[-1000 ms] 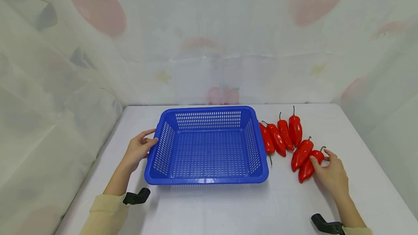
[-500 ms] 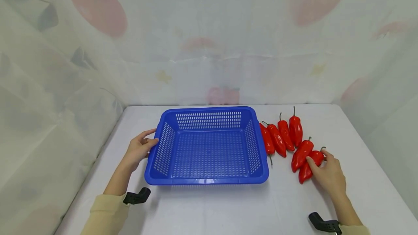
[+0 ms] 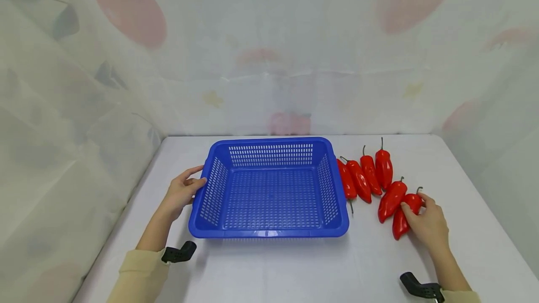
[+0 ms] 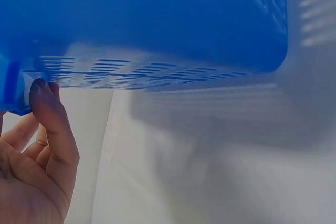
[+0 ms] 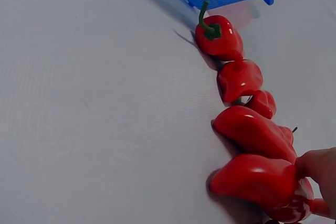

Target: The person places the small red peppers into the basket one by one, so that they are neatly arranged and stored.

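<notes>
A blue plastic basket [image 3: 269, 234] with slotted walls stands mid-table, nothing inside it. My left hand [image 3: 178, 193] grips its left rim; in the left wrist view the thumb and fingers [image 4: 55, 129] pinch the rim's edge. To the basket's right lie several glossy red peppers with green stems. The nearest one, a red pepper [image 3: 407, 209], is pinched near its stem end by my right hand [image 3: 431, 223]. Another pepper [image 3: 392, 200] lies right beside it. In the right wrist view the held pepper [image 5: 257, 178] lies on its side, its stem end partly hidden by the hand.
The other peppers, such as one by the basket [image 3: 346, 180] and one at the back [image 3: 383, 168], lie in a slanting row along the basket's right wall. A white cloth covers the table [image 3: 294, 275]; printed sheets [image 3: 261, 88] rise behind and at the sides.
The held pepper has turned slightly and its tip has shifted right, a little apart from its neighbour. The right hand moved left, then back right. The left hand keeps its place on the basket.
</notes>
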`<act>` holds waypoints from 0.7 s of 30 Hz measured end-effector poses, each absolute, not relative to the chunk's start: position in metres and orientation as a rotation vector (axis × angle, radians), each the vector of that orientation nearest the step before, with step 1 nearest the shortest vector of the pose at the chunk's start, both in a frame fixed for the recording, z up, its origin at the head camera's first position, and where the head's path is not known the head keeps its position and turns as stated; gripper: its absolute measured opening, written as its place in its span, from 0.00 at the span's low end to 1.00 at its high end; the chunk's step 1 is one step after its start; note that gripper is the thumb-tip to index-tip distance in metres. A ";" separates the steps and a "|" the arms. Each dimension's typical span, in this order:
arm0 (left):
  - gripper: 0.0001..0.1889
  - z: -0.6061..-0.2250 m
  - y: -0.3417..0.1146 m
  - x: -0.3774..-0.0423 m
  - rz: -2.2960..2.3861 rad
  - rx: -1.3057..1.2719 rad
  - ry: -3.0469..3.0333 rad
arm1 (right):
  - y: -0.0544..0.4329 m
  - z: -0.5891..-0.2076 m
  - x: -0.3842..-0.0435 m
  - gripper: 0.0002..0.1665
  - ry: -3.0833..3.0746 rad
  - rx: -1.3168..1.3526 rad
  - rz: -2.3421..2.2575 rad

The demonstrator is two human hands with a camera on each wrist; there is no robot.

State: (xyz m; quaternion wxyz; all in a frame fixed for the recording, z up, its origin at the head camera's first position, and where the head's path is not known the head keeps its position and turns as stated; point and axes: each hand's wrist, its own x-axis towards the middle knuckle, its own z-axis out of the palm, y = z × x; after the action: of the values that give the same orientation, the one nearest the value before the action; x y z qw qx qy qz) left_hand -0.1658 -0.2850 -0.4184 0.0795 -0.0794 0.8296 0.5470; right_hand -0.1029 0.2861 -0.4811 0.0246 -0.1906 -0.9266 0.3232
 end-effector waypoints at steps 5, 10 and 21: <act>0.31 -0.416 -0.284 -0.164 1.649 -0.252 2.469 | 0.287 -0.480 -0.104 0.40 -2.868 -0.629 1.047; 0.31 -0.415 -0.283 -0.163 1.638 -0.255 2.473 | 0.288 -0.478 -0.104 0.40 -2.877 -0.663 1.101; 0.31 -0.417 -0.284 -0.166 1.644 -0.231 2.459 | 0.292 -0.467 -0.103 0.40 -2.881 -0.658 1.090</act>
State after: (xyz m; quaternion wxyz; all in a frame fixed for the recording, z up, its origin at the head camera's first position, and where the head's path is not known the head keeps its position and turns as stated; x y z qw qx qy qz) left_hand -0.1655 -0.2845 -0.4167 0.0874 -0.0774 0.8257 0.5519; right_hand -0.1032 0.2925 -0.4666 -0.0039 -0.2090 -0.9147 0.3460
